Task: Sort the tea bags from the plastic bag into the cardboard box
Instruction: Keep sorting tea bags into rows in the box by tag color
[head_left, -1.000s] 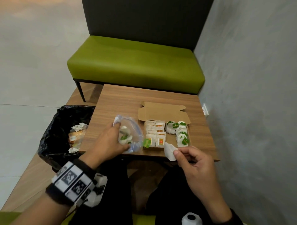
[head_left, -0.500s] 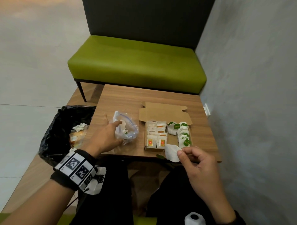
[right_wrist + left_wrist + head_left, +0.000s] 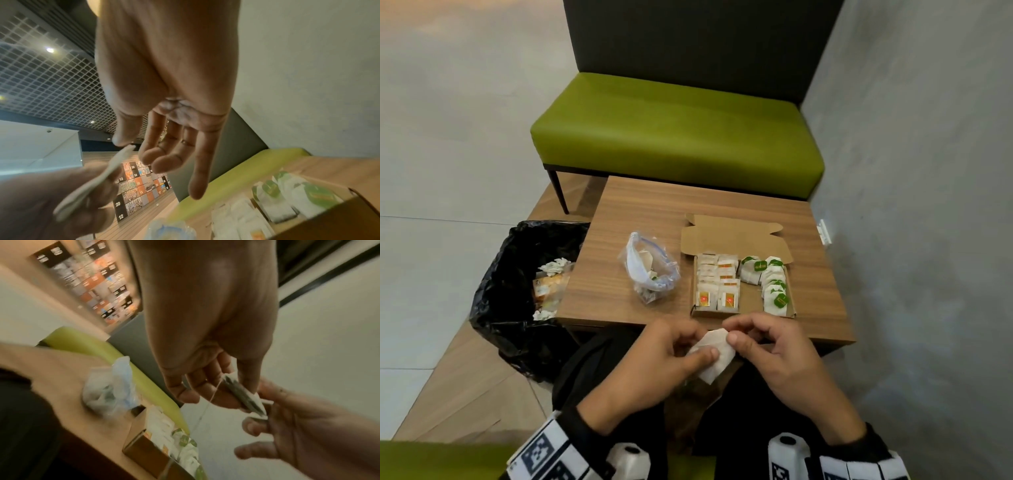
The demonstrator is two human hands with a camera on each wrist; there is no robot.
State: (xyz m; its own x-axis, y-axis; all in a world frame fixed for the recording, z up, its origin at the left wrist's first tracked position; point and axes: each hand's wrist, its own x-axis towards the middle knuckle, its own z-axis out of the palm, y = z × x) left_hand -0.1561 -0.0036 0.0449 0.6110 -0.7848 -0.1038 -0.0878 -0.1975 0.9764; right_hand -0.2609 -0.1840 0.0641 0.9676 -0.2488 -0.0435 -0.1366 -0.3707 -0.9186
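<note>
Two hands met low in the frame's centre, just in front of the table's (image 3: pixel 640 205) near edge: left hand (image 3: pixel 654 363) and right hand (image 3: pixel 774 353) each pinched one white tea bag (image 3: pixel 714 356) between thumb and fingers, a thread hanging from it. Above them, on the table: cardboard box (image 3: pixel 732 236), lid open, orange-tagged bags in its left rows, green-tagged in its right. Plastic bag (image 3: pixel 650 274) lay just left of the box, a few bags inside. Black bin bag (image 3: pixel 517 274) at frame left; green bench (image 3: pixel 674 130) above.
</note>
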